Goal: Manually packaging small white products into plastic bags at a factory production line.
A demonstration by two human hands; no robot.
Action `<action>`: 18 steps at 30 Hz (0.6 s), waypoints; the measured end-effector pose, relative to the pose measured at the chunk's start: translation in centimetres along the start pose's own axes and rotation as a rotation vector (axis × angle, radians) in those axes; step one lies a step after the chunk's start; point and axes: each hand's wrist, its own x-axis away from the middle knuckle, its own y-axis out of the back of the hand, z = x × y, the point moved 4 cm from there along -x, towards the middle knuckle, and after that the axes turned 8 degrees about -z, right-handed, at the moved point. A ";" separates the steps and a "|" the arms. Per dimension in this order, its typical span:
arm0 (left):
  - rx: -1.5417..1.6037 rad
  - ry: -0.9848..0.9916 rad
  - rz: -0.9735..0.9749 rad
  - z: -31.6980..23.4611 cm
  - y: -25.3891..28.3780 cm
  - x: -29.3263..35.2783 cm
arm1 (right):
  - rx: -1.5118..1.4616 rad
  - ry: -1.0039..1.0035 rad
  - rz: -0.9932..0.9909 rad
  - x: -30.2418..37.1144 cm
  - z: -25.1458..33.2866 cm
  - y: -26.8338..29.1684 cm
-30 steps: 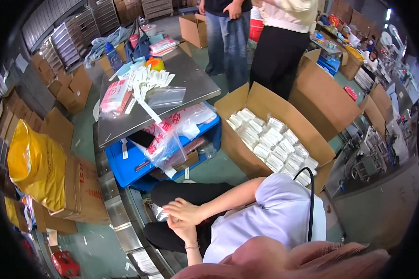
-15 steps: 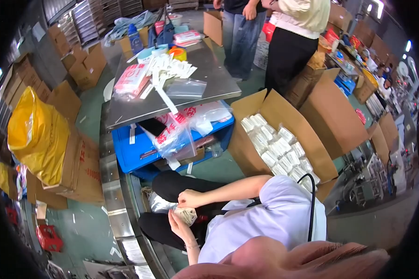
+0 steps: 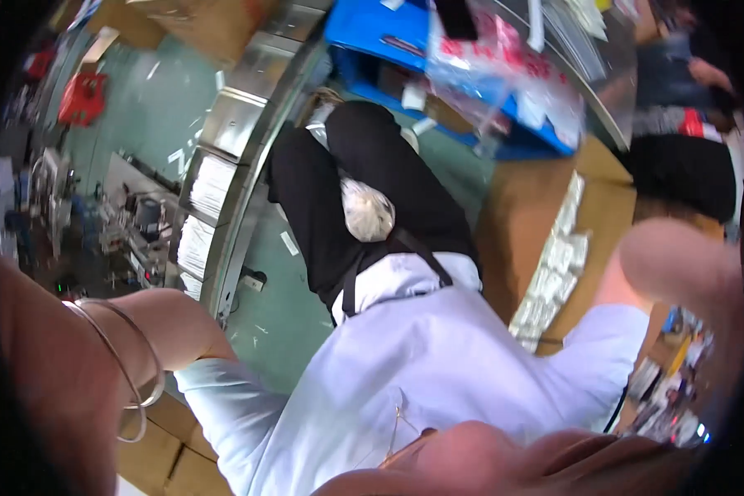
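I look down at my own lap: black trousers [image 3: 372, 165] and a white shirt [image 3: 438, 372]. A whitish crumpled bundle [image 3: 366, 211] lies on my thighs, with no hand on it. My left hand [image 3: 25, 364] is raised close to the camera at the left edge. It is large and blurred, with thin metal bangles [image 3: 132, 380] at the wrist; its fingers do not show. My right arm [image 3: 678, 264] is lifted at the right and blurred, and its hand is out of the picture.
A metal roller conveyor [image 3: 231, 165] runs past my left leg. A blue crate [image 3: 372, 25] with plastic bags sits ahead under a table. An open cardboard box [image 3: 512, 215] of small white packets [image 3: 554, 256] stands to my right. Another person [image 3: 678, 165] stands at the upper right.
The view has swung sharply down and tilted. Both hands have left my lap and risen toward the camera. The bundle my hands were on half a second ago now lies alone on my thighs.
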 end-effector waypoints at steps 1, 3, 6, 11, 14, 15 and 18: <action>-0.023 -0.067 -0.026 -0.4 0.0 -0.3 | -0.034 0.053 0.029 -0.6 -0.4 -0.1; -0.015 -0.175 -0.002 -1.5 -0.8 -0.8 | -0.045 0.178 0.011 -0.1 0.4 -0.4; 0.055 -0.394 0.068 -3.2 -3.2 0.2 | -0.024 0.441 -0.017 0.9 1.6 -0.3; -0.518 0.171 0.074 12.7 -0.5 4.3 | 0.274 0.635 -0.255 -0.3 -4.3 -1.9; -0.706 0.282 0.180 20.0 0.7 11.7 | 0.281 -0.128 -0.078 3.5 -19.2 -2.4; -0.821 0.270 0.200 21.2 1.2 13.3 | 0.338 -0.163 -0.066 5.1 -21.4 -2.9; -0.946 0.258 0.191 23.8 1.3 16.2 | 0.503 -0.143 -0.042 7.9 -26.8 -4.1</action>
